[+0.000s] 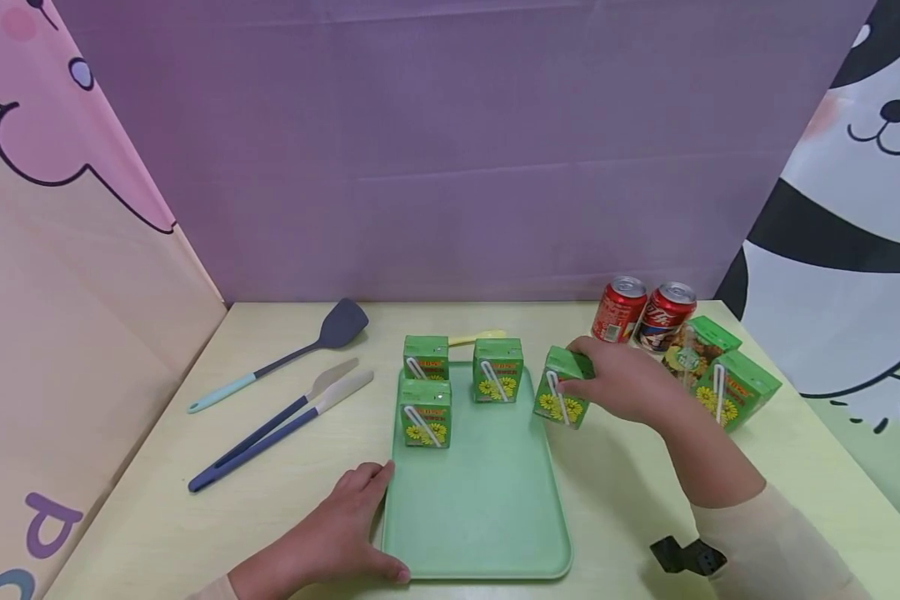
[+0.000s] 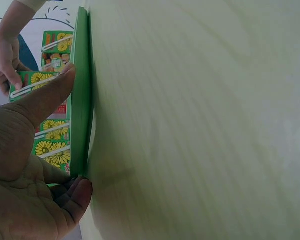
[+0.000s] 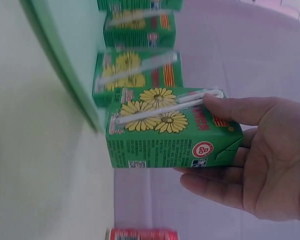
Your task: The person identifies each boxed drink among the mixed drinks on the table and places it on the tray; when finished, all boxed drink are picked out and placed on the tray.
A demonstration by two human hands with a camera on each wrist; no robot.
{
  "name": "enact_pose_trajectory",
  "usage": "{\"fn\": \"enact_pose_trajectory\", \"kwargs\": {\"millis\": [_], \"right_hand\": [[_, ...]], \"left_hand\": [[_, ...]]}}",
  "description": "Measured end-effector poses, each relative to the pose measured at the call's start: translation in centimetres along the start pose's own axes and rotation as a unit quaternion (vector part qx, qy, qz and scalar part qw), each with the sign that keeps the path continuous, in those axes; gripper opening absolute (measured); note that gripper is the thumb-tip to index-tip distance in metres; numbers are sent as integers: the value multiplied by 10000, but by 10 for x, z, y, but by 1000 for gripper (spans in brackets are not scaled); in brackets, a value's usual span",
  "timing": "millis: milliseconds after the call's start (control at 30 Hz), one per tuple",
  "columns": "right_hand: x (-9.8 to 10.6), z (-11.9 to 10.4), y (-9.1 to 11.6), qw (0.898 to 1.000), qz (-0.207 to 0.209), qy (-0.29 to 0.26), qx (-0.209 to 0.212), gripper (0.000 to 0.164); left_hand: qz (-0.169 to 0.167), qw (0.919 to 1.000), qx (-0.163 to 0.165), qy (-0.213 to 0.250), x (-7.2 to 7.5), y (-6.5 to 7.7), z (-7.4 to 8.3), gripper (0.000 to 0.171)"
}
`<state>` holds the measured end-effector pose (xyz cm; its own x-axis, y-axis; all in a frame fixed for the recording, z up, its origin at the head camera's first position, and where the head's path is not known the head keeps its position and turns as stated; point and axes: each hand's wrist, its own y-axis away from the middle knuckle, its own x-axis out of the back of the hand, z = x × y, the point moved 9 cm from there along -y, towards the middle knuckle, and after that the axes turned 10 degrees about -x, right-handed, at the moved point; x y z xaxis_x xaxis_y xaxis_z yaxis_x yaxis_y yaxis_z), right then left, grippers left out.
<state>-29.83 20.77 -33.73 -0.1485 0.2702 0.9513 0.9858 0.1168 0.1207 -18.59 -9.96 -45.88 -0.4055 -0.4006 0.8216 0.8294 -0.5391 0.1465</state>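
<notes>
My right hand (image 1: 618, 379) grips a green juice box (image 1: 562, 389) with a white straw and yellow flowers on its front. Thumb and fingers hold its upper part, and it is slightly tilted at the right rim of the pale green tray (image 1: 487, 500). Three matching boxes stand at the tray's far end: a front-left box (image 1: 426, 429), one behind it (image 1: 423, 354), and another to the right (image 1: 498, 375). My left hand (image 1: 337, 525) holds the tray's near left side, its thumb (image 2: 52, 92) against the rim and the other fingers curled at the edge.
Right of the tray are two more juice boxes, one turned differently (image 1: 701, 342) and one in front (image 1: 735, 390), plus two red cans (image 1: 619, 310). A spatula (image 1: 341, 325) and blue-handled tongs (image 1: 270, 437) lie at left. Behind the tray lies a yellow utensil (image 1: 487, 335).
</notes>
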Motion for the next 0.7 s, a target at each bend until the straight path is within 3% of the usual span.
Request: {"fn": "enact_pose_trajectory", "kwargs": {"millis": [333, 700], "right_hand": [[-29, -44, 3, 9981, -210, -330, 468, 54], [-57, -61, -5, 9931, -368, -457, 1017, 52]], "left_hand": [[25, 10000, -46, -57, 0, 0, 0, 131], [3, 10000, -41, -64, 0, 0, 0, 131]]}}
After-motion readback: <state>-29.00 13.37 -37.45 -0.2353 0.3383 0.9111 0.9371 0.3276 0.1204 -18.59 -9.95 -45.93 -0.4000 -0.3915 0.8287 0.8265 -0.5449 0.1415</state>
